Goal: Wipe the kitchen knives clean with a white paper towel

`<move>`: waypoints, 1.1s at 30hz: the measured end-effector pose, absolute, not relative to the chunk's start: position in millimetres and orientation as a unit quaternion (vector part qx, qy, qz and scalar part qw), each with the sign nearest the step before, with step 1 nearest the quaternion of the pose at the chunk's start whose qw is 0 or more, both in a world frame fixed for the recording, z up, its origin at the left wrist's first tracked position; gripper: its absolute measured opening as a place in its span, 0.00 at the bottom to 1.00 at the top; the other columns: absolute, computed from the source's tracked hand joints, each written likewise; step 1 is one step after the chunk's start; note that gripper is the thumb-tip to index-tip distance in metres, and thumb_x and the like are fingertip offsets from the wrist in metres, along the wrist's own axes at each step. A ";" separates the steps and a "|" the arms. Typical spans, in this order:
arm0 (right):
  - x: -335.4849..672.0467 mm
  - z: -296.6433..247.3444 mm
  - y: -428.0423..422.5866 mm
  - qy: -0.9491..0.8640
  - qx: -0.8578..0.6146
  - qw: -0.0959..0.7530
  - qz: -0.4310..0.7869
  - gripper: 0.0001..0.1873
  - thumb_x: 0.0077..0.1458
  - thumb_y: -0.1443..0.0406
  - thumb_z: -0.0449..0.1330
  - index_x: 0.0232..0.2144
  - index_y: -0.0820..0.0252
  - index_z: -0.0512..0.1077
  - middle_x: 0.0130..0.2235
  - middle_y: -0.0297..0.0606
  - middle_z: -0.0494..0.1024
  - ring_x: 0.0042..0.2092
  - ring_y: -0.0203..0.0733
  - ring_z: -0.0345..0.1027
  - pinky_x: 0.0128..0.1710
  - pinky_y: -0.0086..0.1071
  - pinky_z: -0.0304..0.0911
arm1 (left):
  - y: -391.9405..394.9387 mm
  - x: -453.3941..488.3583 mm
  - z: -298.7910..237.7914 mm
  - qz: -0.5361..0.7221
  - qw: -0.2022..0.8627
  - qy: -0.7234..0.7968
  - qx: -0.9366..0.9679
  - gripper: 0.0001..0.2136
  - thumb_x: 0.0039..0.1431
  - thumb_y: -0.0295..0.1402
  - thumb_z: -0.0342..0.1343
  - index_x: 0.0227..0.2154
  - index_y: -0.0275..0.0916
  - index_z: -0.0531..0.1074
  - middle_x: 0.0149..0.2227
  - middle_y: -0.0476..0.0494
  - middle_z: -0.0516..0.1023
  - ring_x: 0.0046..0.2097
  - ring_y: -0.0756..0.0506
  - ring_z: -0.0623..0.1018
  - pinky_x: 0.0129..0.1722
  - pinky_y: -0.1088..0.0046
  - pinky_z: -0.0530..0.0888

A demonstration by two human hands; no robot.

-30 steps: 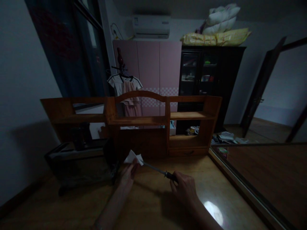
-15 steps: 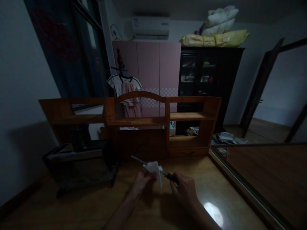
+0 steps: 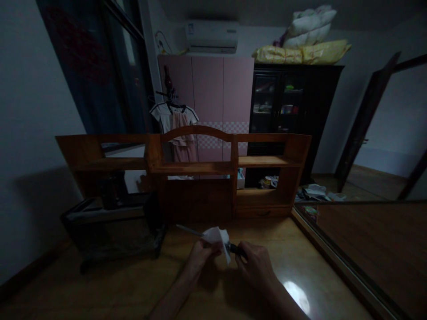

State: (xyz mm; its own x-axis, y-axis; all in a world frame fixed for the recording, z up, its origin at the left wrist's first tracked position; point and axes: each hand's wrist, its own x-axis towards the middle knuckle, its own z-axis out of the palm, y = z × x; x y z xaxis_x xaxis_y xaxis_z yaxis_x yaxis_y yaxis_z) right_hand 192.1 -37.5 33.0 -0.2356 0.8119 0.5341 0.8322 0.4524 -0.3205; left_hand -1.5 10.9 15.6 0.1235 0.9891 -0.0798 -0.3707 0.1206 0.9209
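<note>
My left hand (image 3: 200,258) pinches a folded white tissue (image 3: 215,235), which is wrapped around the metal part of a long, thin tool. The tool's black handle (image 3: 237,250) sits in my closed right hand (image 3: 256,263). Its narrow metal end (image 3: 188,229) sticks out of the tissue to the left; the dim light hides whether it is a knife blade or a plain shaft. Both hands are above the wooden tabletop (image 3: 187,298), close to each other.
A wooden shelf unit (image 3: 191,168) stands along the back of the tabletop. To the left is a black glass-sided box (image 3: 113,231) with dark objects on top. A bright light spot (image 3: 296,297) shines at the right, near a raised edge (image 3: 328,249).
The tissue has slid along the metal part toward the handle, so more of the far end shows and the section beside the handle is covered. My right hand has shifted slightly left.
</note>
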 end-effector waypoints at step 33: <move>193.7 42.7 -41.4 -0.756 -0.552 0.350 -0.040 0.01 0.50 0.67 0.54 0.28 0.57 0.66 0.26 0.33 0.73 0.28 0.36 0.67 0.29 0.27 0.49 | 40.7 -48.8 25.1 0.675 0.573 0.381 0.267 0.15 0.36 0.28 0.70 0.30 0.30 0.74 0.30 0.42 0.79 0.31 0.45 0.79 0.32 0.75 0.76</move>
